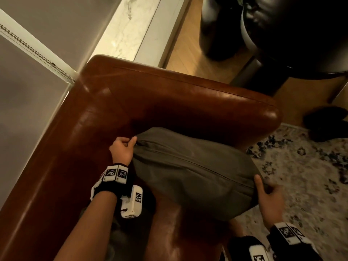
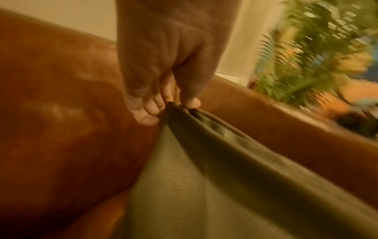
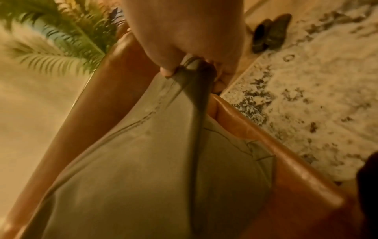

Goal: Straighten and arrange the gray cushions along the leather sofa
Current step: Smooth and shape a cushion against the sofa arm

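Right hand (image 1: 269,196) nearest — thumb on top, fingers curled under, pinching the cushion's (image 1: 194,172) near corner. Left hand (image 1: 122,149) pinches the far corner, fingertips (image 2: 150,113) bunched on the seam. Corner grips at opposite ends likely keep the cover taut for squaring. The cushion stands on edge in the sofa's (image 1: 169,95) end corner, on the seat beside the armrest; zippered seam up, long axis running from the backrest out toward the rug (image 1: 301,166). Beyond, a plant (image 2: 306,53) — blurred.
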Available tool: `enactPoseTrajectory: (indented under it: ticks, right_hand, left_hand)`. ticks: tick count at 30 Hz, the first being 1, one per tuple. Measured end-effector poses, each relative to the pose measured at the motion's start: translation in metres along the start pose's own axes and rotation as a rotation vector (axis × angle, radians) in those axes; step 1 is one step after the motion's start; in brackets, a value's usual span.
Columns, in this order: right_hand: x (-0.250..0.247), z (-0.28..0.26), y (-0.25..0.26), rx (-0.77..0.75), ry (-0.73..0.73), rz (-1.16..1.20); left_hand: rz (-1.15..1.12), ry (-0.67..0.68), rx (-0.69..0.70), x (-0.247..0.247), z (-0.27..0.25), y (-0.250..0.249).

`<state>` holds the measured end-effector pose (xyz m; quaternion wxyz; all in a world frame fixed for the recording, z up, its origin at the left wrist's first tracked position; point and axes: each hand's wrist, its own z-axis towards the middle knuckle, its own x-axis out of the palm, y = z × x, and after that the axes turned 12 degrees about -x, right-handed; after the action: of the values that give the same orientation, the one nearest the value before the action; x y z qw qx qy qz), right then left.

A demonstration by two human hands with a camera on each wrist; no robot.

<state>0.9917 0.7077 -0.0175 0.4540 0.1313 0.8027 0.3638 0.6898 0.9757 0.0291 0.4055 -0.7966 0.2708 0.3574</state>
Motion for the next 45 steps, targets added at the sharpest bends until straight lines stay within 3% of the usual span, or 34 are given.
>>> enactPoseTrajectory:
  ticks: [2, 5, 8, 12, 15, 17, 21, 23, 26, 29, 32, 35, 39, 42, 44, 45]
  right_hand:
    - [0.001, -0.002, 0.004, -0.065, -0.007, -0.010]
    - [-0.006, -0.004, 0.023, -0.223, -0.007, -0.003]
    - [-0.014, -0.005, 0.039, -0.248, -0.015, 0.104]
    - [-0.006, 0.000, 0.031, -0.241, -0.040, 0.071]
    - [-0.008, 0.004, 0.031, -0.210, -0.054, 0.059]
    - [-0.014, 0.006, 0.037, -0.219, -0.045, 0.088]
    - [-0.009, 0.007, 0.038, -0.241, -0.037, 0.099]
    - [-0.007, 0.010, 0.036, -0.224, -0.010, 0.105]
    - [-0.008, 0.011, 0.037, -0.208, 0.008, 0.115]
    - [-0.014, 0.011, 0.041, -0.199, -0.034, 0.132]
    - [-0.018, 0.013, 0.050, -0.247, -0.024, 0.135]
    - [-0.015, 0.014, 0.050, -0.232, 0.004, 0.208]
    - [-0.030, 0.001, 0.022, -0.009, 0.161, 0.466]
    - [-0.043, -0.011, 0.002, 0.149, 0.408, 0.473]
    - [-0.042, -0.016, 0.005, 0.131, 0.442, 0.459]
    - [-0.040, -0.016, 0.009, 0.077, 0.406, 0.432]
  left_hand:
    - [-0.077, -0.008, -0.038, -0.002, 0.000, -0.001]
    - [-0.147, -0.078, 0.048, -0.009, -0.005, -0.015]
    - [-0.205, -0.104, 0.096, -0.014, -0.008, -0.021]
    - [-0.215, -0.113, -0.024, -0.013, -0.010, -0.008]
    - [-0.220, -0.003, -0.093, -0.011, -0.004, 0.001]
    - [-0.323, 0.062, -0.141, -0.010, 0.002, 0.002]
    - [-0.459, 0.066, -0.248, -0.004, 0.004, 0.012]
    - [-0.468, 0.152, -0.199, -0.005, -0.003, 0.014]
    - [-0.338, 0.221, -0.007, -0.013, -0.009, 0.007]
    - [-0.121, 0.087, 0.211, -0.021, -0.013, -0.006]
    - [-0.141, -0.028, 0.271, -0.019, -0.009, -0.016]
    - [-0.210, -0.020, 0.212, -0.007, -0.003, -0.013]
    - [-0.660, 0.141, -0.146, -0.002, -0.014, 0.018]
    - [-0.392, 0.180, -0.217, -0.001, -0.039, 0.050]
    - [-0.138, 0.187, -0.136, -0.003, -0.053, 0.050]
    - [-0.065, 0.129, -0.042, -0.007, -0.055, 0.045]
